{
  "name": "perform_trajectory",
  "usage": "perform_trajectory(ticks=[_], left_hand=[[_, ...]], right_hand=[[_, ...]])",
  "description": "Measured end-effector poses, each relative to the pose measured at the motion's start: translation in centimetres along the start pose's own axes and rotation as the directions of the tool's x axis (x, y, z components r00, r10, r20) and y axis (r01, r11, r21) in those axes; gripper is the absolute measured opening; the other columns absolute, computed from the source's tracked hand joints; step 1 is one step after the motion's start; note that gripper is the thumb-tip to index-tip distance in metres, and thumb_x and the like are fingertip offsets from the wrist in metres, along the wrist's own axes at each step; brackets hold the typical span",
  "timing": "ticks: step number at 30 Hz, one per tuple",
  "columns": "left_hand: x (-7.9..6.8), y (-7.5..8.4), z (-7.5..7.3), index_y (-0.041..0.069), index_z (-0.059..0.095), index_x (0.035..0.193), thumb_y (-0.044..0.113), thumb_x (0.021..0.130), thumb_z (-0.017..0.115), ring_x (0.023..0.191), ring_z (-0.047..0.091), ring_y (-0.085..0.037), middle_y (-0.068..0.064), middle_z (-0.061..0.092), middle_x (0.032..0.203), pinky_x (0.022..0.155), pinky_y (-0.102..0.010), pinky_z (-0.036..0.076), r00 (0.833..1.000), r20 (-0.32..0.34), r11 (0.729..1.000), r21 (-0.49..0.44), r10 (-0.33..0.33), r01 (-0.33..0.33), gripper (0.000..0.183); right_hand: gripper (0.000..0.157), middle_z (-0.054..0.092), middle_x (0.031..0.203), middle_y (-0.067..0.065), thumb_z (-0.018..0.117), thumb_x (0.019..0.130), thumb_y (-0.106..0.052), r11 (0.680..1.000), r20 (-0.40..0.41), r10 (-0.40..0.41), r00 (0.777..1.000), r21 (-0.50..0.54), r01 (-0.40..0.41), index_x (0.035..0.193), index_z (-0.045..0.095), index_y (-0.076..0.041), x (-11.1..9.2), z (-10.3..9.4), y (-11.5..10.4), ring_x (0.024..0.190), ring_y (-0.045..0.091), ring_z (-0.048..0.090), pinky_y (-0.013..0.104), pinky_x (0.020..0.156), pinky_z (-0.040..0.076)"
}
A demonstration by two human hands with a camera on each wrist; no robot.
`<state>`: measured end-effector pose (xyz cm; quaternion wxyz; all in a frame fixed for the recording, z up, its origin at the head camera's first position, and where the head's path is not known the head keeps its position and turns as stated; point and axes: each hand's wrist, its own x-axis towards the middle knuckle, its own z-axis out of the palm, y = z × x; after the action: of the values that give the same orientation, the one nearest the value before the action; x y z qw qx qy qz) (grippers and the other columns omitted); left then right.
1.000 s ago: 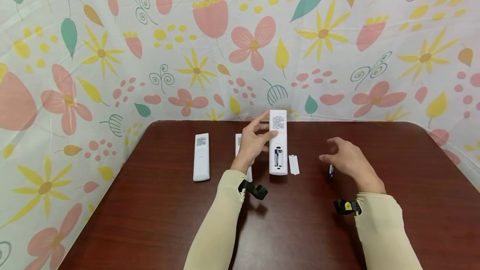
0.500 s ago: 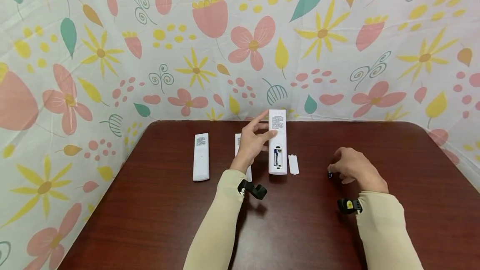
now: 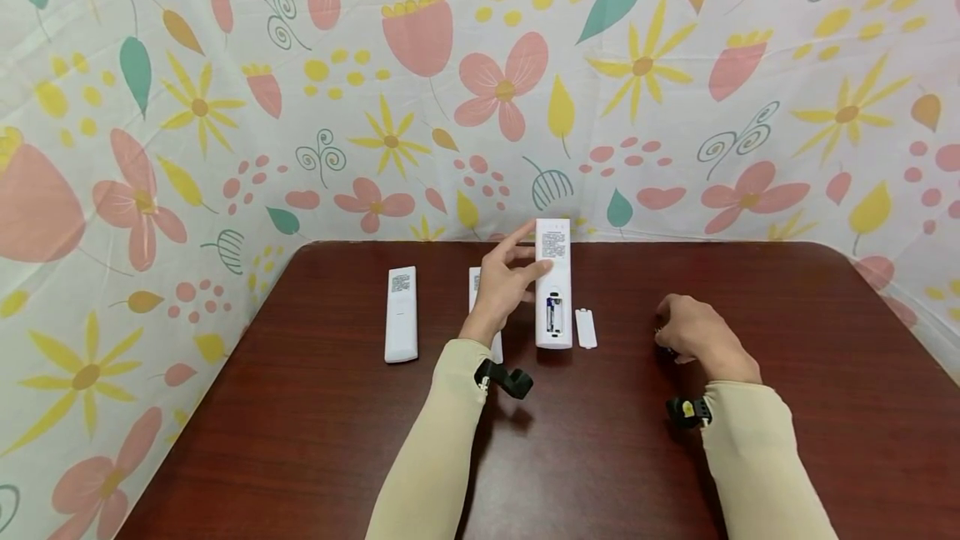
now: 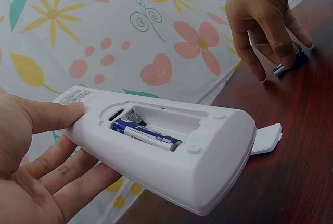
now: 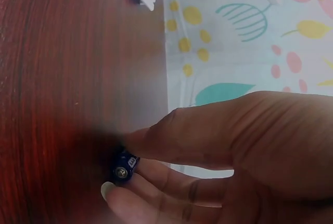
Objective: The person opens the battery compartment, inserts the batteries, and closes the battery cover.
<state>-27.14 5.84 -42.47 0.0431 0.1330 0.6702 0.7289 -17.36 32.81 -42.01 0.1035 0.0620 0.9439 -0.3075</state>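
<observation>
My left hand (image 3: pixel 501 286) grips a white remote control (image 3: pixel 552 277), its back turned up, thumb on top and fingers beneath. The battery compartment is uncovered; in the left wrist view one blue-and-white battery (image 4: pixel 143 133) lies in it beside a bare slot with a spring. To the right, my right hand (image 3: pixel 699 335) is down at the table, pinching a second blue battery (image 5: pixel 124 168) between thumb and fingers. That battery's end faces the right wrist camera; the fingers hide part of it. The white battery cover (image 3: pixel 586 328) lies on the table between remote and right hand.
Another white remote (image 3: pixel 402 315) lies face down on the dark wooden table (image 3: pixel 300 440), at left. A further white remote (image 3: pixel 475 283) is partly hidden behind my left hand. A flowered cloth (image 3: pixel 300 90) hangs along the table's back edge.
My right hand has come down onto the loose battery and closed its fingers on it, covering most of it in the head view. My left hand and the remote have stayed in place.
</observation>
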Motion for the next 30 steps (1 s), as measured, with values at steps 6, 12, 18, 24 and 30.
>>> perform_trajectory(ticks=[6,12,18,24,30], left_hand=[[-0.1,0.0,0.0,0.034,0.062,0.152,0.004,0.096,0.08,0.08,0.076,-0.025,-0.004,0.071,0.115,0.056,-0.036,0.062,1.0,-0.005,1.0,-0.002,-0.005,0.005,0.066],[-0.2,0.1,0.1,0.037,0.063,0.15,0.004,0.096,0.08,0.081,0.076,-0.025,-0.004,0.072,0.114,0.062,-0.047,0.065,1.0,-0.018,1.0,-0.009,-0.007,0.007,0.066],[-0.2,0.2,0.1,0.036,0.063,0.15,0.002,0.095,0.08,0.08,0.074,-0.024,-0.005,0.071,0.114,0.068,-0.058,0.064,0.999,-0.044,1.0,-0.025,0.0,-0.001,0.067],[-0.2,0.3,0.2,0.033,0.062,0.152,0.002,0.095,0.08,0.079,0.074,-0.024,-0.005,0.07,0.114,0.067,-0.057,0.064,0.999,-0.049,1.0,-0.027,0.011,-0.013,0.067],[-0.2,0.3,0.3,0.035,0.062,0.152,0.001,0.095,0.08,0.078,0.074,-0.024,-0.004,0.071,0.114,0.065,-0.052,0.065,0.997,-0.075,0.999,-0.045,0.019,-0.022,0.068]], right_hand=[[0.03,0.061,0.106,0.032,0.063,0.091,0.004,1.0,0.002,-0.013,1.0,0.021,0.013,0.117,0.057,0.019,0.2,0.0,-0.1,0.072,0.027,0.068,0.039,0.063,0.064],[0.025,0.062,0.099,0.024,0.063,0.095,0.0,0.991,-0.017,-0.074,0.997,0.112,0.075,0.115,0.058,0.014,0.8,0.5,-0.2,0.072,0.024,0.07,0.039,0.065,0.064],[0.029,0.064,0.097,0.019,0.064,0.096,-0.001,0.964,-0.092,-0.171,0.981,0.189,0.186,0.122,0.059,0.011,1.1,1.2,-1.0,0.073,0.024,0.071,0.04,0.067,0.065],[0.028,0.064,0.102,0.018,0.065,0.099,0.0,0.929,-0.167,-0.256,0.952,0.229,0.29,0.126,0.061,0.007,1.1,1.8,-2.5,0.077,0.027,0.071,0.04,0.067,0.065],[0.025,0.064,0.103,0.017,0.066,0.1,0.003,0.876,-0.182,-0.348,0.92,0.286,0.388,0.124,0.063,0.005,0.8,2.5,-4.6,0.086,0.031,0.069,0.042,0.07,0.066]])
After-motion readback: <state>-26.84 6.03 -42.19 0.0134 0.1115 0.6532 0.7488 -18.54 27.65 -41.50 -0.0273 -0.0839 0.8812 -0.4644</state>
